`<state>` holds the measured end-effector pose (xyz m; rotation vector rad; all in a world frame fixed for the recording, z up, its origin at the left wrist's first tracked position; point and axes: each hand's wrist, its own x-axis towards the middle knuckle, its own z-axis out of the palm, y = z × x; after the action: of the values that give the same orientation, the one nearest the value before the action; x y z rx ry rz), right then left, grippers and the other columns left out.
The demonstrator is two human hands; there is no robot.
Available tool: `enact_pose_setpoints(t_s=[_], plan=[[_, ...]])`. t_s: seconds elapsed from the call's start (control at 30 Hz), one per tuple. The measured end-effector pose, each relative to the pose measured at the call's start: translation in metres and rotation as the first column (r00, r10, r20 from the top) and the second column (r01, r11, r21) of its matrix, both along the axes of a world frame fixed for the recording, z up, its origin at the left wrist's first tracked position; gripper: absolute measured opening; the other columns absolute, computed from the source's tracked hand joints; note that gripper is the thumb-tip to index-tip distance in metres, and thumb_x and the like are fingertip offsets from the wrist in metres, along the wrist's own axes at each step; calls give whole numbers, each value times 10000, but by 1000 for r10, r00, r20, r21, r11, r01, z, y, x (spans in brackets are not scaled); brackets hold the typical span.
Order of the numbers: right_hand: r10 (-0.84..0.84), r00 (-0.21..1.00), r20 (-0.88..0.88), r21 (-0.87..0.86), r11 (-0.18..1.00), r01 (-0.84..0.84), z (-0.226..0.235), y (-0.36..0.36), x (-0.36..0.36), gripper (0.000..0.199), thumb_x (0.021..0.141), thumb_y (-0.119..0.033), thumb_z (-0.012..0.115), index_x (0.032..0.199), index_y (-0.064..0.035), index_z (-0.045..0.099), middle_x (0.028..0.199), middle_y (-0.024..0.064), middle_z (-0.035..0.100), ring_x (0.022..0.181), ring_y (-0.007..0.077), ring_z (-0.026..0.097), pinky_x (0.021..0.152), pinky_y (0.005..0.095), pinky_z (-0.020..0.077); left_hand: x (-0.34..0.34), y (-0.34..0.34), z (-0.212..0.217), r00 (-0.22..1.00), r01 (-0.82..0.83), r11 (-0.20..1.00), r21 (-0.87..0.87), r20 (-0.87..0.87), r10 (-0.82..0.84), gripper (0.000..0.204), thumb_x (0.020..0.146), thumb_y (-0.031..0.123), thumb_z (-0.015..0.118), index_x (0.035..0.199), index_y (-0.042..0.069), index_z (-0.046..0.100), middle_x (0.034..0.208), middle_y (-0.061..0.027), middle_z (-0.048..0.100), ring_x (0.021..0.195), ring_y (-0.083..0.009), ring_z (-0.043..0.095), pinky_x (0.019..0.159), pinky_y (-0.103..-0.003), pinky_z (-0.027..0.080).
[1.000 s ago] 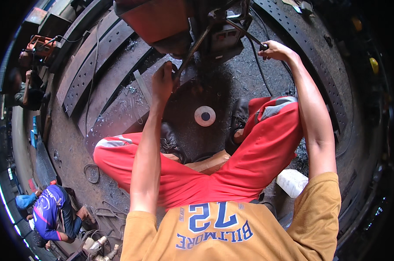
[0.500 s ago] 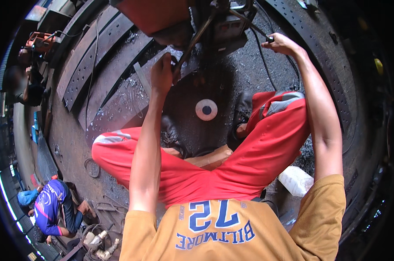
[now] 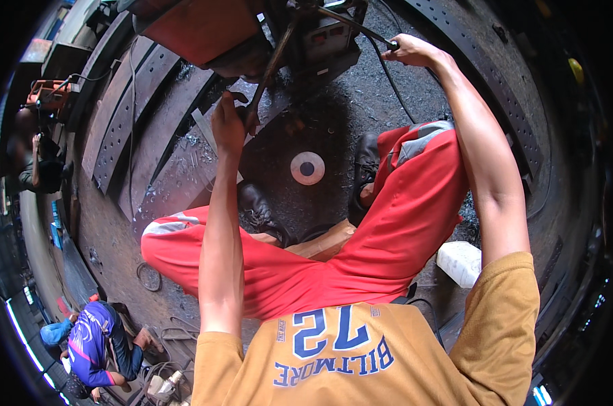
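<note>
My left hand (image 3: 229, 125) is closed around the lower end of a long metal lever (image 3: 276, 62). The lever runs up to a red and dark machine (image 3: 205, 34) at the top, which looks like a magnetic drill. My right hand (image 3: 413, 51) grips the black-tipped end of a second lever (image 3: 356, 26), its fingers curled round it. Below the machine, between my black shoes, a white disc (image 3: 307, 168) with a dark centre lies on a dark plate. The upper part of the machine is cut off by the picture's edge.
Steel plates with holes (image 3: 114, 145) lie at left, strewn with metal shavings. A black cable (image 3: 392, 84) trails right of the machine. A white plastic container (image 3: 460, 262) is by my right thigh. One person (image 3: 93, 345) crouches lower left; another (image 3: 41, 159) is farther up.
The view has shifted a little, so the machine appears farther left. My left hand sits slightly lower in the picture and my right slightly higher; both keep their grip on the levers.
</note>
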<state>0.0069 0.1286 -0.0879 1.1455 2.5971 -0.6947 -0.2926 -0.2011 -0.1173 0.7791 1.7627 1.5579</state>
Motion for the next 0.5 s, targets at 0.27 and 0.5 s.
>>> enact_pose_setpoints(t_s=[0.27,0.5], plan=[[14,1000,6,-31,999,-13,-2,2,-1,462,908,-434,718,916,24,668,686,92,587,649,183,568,625,402,478,-1,-1,1,997,8,999,-34,-75,-11,520,1083,415,295,977,-10,576,560,-115,594,397,-169,505,408,-310,373],[15,998,-57,-38,999,-17,-3,1,1,395,923,-393,709,949,0,682,731,103,614,709,202,588,684,414,488,2,0,4,997,11,1000,-29,-76,-14,513,1085,395,292,973,-11,585,545,-107,590,396,-159,503,413,-307,366]])
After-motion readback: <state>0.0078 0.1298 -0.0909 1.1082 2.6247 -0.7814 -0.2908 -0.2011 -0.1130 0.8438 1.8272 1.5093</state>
